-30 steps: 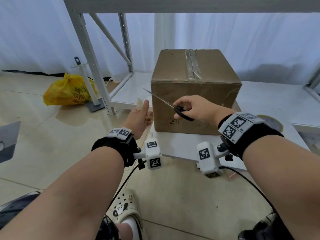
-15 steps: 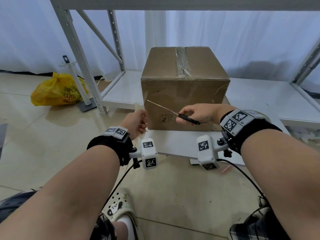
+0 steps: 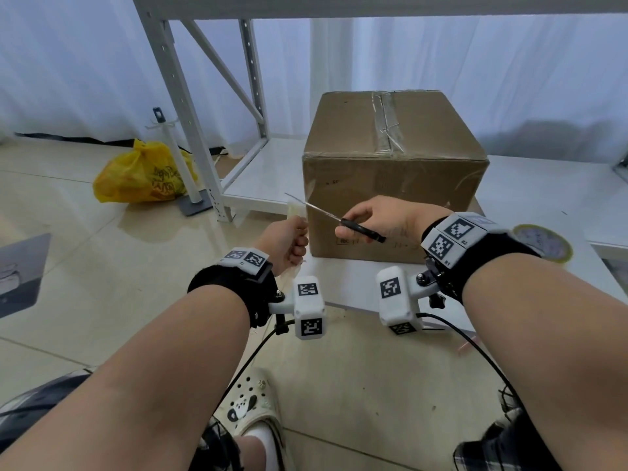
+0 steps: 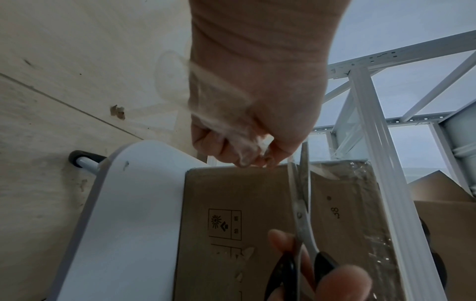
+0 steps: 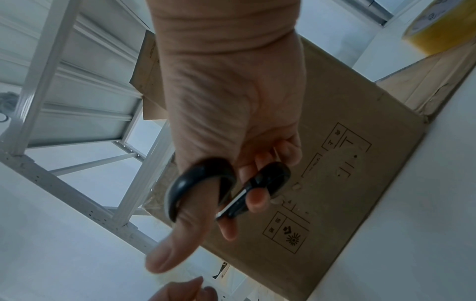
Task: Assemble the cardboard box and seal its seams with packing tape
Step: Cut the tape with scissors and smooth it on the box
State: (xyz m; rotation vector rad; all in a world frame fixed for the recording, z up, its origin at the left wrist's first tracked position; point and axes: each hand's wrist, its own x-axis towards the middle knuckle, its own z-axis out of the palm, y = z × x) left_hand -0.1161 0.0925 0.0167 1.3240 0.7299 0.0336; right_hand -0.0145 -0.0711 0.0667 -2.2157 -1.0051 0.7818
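Observation:
A closed cardboard box (image 3: 390, 171) stands on the low white shelf (image 3: 543, 185), clear tape along its top seam and front edge. My right hand (image 3: 380, 220) grips black-handled scissors (image 3: 339, 220), thumb and fingers through the loops (image 5: 226, 187); the blades (image 4: 300, 183) are nearly closed and point left across the box's front left corner. My left hand (image 3: 289, 239) pinches a crumpled strip of clear tape (image 4: 231, 126) just left of that corner, beside the blade tips. A yellowish tape roll (image 3: 543, 243) lies on the shelf at the right.
A yellow plastic bag (image 3: 142, 175) and a white pole on a grey base (image 3: 180, 164) sit on the tiled floor at the left. Grey shelf uprights (image 3: 180, 107) rise left of the box. A flattened cardboard sheet (image 5: 438, 77) lies beside the box. My foot in a white clog (image 3: 251, 406) is below.
My head view shifted, so the box sits further right and higher. Both hands dropped slightly toward the box's lower left corner. The scissor blades went from apart to nearly closed. The left hand keeps the tape strip.

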